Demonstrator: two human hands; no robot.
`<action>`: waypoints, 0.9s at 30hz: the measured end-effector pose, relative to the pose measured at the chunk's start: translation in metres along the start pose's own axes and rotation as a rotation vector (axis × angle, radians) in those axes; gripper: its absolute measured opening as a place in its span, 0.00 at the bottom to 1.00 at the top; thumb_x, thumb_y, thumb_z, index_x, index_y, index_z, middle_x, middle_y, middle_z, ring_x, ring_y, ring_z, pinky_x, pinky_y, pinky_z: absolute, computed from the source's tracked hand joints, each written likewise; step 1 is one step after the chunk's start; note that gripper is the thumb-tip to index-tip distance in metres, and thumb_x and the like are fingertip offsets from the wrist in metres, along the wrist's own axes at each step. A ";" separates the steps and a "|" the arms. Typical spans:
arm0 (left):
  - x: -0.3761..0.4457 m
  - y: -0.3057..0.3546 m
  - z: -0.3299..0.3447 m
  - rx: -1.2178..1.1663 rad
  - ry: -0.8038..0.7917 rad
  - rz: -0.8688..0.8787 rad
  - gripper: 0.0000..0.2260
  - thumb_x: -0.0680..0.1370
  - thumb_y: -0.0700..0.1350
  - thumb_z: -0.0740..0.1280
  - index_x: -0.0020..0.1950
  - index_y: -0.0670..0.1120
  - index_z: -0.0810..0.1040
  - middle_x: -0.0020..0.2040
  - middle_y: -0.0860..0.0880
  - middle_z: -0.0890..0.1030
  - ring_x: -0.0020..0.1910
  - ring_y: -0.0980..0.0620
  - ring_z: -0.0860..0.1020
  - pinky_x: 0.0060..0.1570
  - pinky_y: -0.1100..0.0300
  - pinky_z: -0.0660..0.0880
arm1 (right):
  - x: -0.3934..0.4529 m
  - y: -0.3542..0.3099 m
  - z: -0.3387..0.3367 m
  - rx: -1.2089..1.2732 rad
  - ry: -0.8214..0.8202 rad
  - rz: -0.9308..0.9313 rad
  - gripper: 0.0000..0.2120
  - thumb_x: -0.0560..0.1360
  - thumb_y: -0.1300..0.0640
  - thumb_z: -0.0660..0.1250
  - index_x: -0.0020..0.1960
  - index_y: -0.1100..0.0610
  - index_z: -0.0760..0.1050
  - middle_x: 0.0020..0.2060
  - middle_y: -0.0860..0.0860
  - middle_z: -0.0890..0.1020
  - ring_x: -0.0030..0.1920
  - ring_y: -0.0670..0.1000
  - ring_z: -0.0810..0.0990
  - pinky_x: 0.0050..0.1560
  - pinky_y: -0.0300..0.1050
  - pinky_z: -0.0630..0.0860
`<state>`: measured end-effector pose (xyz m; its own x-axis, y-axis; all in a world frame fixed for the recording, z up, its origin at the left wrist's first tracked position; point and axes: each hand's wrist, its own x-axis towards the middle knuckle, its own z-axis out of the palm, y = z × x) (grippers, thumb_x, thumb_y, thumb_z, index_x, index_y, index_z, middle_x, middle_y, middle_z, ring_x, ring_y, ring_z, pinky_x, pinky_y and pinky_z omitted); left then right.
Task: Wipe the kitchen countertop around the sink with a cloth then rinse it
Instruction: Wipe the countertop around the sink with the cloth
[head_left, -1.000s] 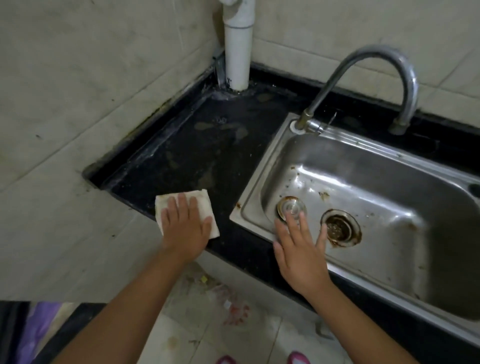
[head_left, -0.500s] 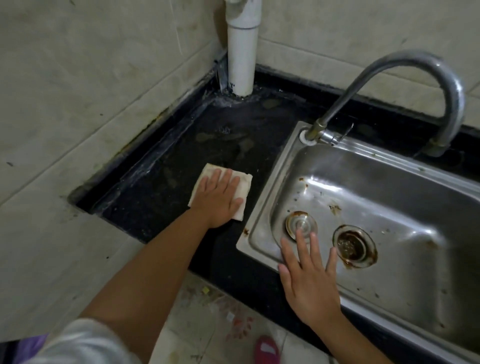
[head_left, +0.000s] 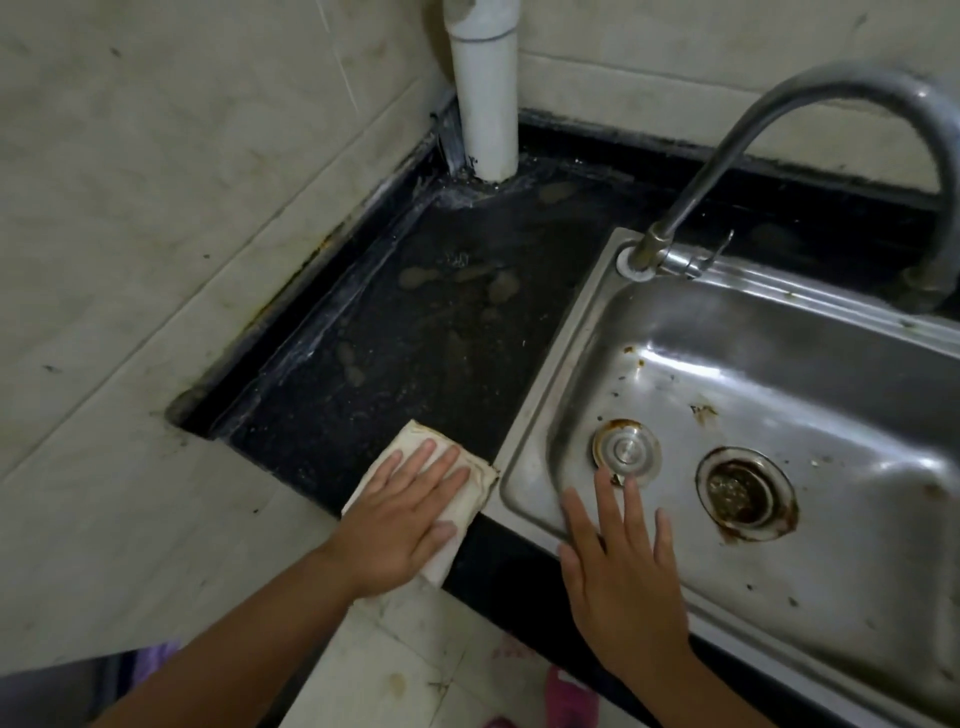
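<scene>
A folded off-white cloth (head_left: 410, 441) lies on the black countertop (head_left: 415, 343) near its front edge, just left of the steel sink (head_left: 597, 312). My left hand (head_left: 405, 514) presses flat on the cloth with straight fingers. My right hand (head_left: 618, 566) rests with spread fingers on the sink's front left rim, fingertips reaching into the basin. Pale smears mark the counter farther back. The curved faucet (head_left: 727, 150) rises from the sink's back left corner.
A white pipe (head_left: 485, 104) stands in the back corner of the counter. Tiled walls close the left and rear sides. In the basin sit a round plug (head_left: 626, 449) and a rusty open drain (head_left: 743, 491). Tiled floor shows below the counter edge.
My left hand slid the cloth from the middle of the counter back toward the front edge beside the sink's corner. My right hand stayed on the sink rim.
</scene>
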<state>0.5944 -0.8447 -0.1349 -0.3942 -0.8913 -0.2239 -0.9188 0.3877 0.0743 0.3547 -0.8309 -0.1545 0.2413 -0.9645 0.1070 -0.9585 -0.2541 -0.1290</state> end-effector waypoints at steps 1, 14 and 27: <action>0.014 -0.001 -0.006 -0.011 -0.013 -0.030 0.25 0.81 0.56 0.39 0.71 0.47 0.60 0.71 0.47 0.63 0.74 0.53 0.44 0.68 0.57 0.45 | 0.000 0.000 0.000 0.018 -0.006 -0.002 0.26 0.80 0.46 0.35 0.66 0.53 0.65 0.68 0.56 0.65 0.69 0.60 0.59 0.65 0.58 0.55; 0.109 0.007 -0.037 -0.102 -0.085 -0.244 0.24 0.81 0.55 0.43 0.75 0.52 0.40 0.76 0.53 0.38 0.73 0.53 0.36 0.69 0.56 0.33 | 0.001 0.001 0.000 0.063 -0.030 0.008 0.25 0.80 0.46 0.36 0.68 0.53 0.63 0.70 0.56 0.65 0.75 0.58 0.50 0.69 0.57 0.47; -0.032 -0.037 -0.007 -0.126 0.201 -0.375 0.29 0.81 0.56 0.40 0.61 0.43 0.75 0.61 0.40 0.77 0.65 0.42 0.68 0.56 0.43 0.63 | 0.073 -0.093 -0.028 0.070 -0.034 -0.208 0.23 0.71 0.49 0.53 0.59 0.56 0.77 0.60 0.57 0.79 0.62 0.62 0.75 0.59 0.59 0.70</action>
<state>0.6411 -0.8319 -0.1240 -0.0181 -0.9977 -0.0650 -0.9895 0.0085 0.1443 0.4569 -0.8761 -0.1068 0.4386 -0.8926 0.1049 -0.8752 -0.4507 -0.1759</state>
